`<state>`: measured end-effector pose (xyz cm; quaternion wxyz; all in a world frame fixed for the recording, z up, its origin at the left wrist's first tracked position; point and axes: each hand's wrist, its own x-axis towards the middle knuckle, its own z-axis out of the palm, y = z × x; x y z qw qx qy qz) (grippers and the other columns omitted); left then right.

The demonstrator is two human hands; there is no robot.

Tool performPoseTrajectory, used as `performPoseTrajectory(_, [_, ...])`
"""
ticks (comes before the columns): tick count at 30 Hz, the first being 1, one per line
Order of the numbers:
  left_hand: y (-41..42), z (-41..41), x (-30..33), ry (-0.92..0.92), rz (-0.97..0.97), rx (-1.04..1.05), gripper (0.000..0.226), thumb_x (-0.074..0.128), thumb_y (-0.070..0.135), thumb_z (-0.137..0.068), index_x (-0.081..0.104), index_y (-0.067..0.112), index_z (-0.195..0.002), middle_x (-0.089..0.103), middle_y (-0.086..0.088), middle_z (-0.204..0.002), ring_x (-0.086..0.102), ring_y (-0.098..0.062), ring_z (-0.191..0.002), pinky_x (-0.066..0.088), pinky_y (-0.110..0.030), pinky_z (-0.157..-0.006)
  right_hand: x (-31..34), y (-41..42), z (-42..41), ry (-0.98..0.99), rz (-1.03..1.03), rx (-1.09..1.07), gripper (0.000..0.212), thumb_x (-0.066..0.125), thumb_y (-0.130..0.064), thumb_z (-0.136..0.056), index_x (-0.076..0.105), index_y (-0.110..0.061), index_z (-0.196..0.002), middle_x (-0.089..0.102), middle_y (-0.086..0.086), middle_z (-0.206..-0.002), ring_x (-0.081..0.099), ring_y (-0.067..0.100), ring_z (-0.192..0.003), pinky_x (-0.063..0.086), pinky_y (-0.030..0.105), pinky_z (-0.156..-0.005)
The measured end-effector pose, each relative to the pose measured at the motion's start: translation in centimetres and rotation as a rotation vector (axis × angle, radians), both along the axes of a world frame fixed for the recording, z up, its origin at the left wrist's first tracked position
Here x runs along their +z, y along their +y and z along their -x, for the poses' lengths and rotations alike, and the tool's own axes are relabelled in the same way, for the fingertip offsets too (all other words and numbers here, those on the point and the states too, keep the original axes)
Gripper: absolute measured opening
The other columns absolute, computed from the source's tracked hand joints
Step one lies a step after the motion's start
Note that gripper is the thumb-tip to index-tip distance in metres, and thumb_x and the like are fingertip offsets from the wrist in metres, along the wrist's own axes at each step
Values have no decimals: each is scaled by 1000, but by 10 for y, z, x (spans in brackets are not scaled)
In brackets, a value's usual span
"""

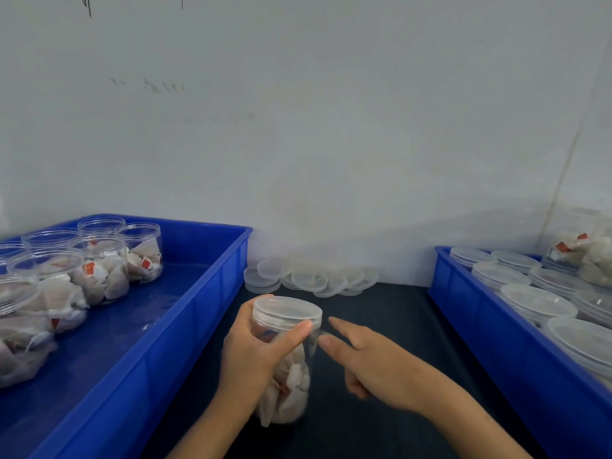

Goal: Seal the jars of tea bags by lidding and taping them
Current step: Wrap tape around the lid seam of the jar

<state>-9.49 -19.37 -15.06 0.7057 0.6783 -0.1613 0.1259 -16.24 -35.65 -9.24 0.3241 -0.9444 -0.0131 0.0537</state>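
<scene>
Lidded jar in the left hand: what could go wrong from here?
1. The lid may sit unevenly; if so, taping could lock it crooked.
2. The left hand alone holds the jar; the right hand pushing beside it could slip it.
3. No tape shows here.

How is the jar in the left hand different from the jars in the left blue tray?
The held jar has a lid on it; the tray jars are open on top. The left hand grips the held jar over the dark table; the tray jars stand inside the left blue tray. All are clear plastic and hold tea bags.
</scene>
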Motion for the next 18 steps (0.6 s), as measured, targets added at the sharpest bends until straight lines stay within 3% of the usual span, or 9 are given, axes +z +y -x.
performPoseTrajectory(2, [0,-1,0,4,6,-11,66,77,57,-46,60,31,-104,69,24,-98,65,5,-90,49,-7,-70,-2,-1,-3,-1,-55,-16,64,37,-55,-97,18,-30,-153,54,-7,-65,52,2,-58,42,22,-72])
performPoseTrajectory(4, [2,-3,0,22,11,-34,68,79,53,-46,62,28,-108,71,14,-99,66,1,-92,52,-11,-72,-3,-3,-6,-41,-92,-40,61,42,-54,-96,25,-31,-151,52,-11,-74,51,2,-65,45,25,-80])
performPoseTrajectory(7, [5,-5,2,58,15,-73,73,80,51,-45,63,26,-111,72,8,-102,67,-1,-94,53,-15,-72,-2,-4,-7,-103,3,-83,58,41,-57,-95,30,-35,-148,57,-9,-121,56,11,-104,43,34,-100])
performPoseTrajectory(9, [7,-6,3,79,18,-101,75,81,51,-44,63,25,-111,73,9,-102,67,-1,-95,53,-14,-72,0,-2,-5,-148,123,-98,55,36,-59,-96,29,-37,-146,54,-5,-136,54,17,-118,43,33,-97])
performPoseTrajectory(13, [13,-9,3,130,23,-197,78,91,52,-46,65,20,-112,74,6,-102,69,-7,-96,52,-18,-75,1,3,-2,-267,300,-79,53,28,-59,-97,26,-37,-146,61,-6,-105,58,20,-102,44,34,-85])
performPoseTrajectory(15, [14,-11,2,159,42,-251,78,84,52,-47,66,17,-114,74,0,-104,69,-13,-98,53,-21,-76,1,3,-3,-312,332,-54,52,27,-59,-97,25,-39,-145,54,-12,-84,57,16,-90,46,35,-82])
performPoseTrajectory(18, [16,-13,2,167,57,-302,78,80,50,-48,64,16,-117,74,0,-104,70,-12,-97,53,-16,-72,0,1,-4,-351,328,-31,46,29,-57,-98,28,-47,-142,52,-11,-74,54,11,-76,46,33,-77])
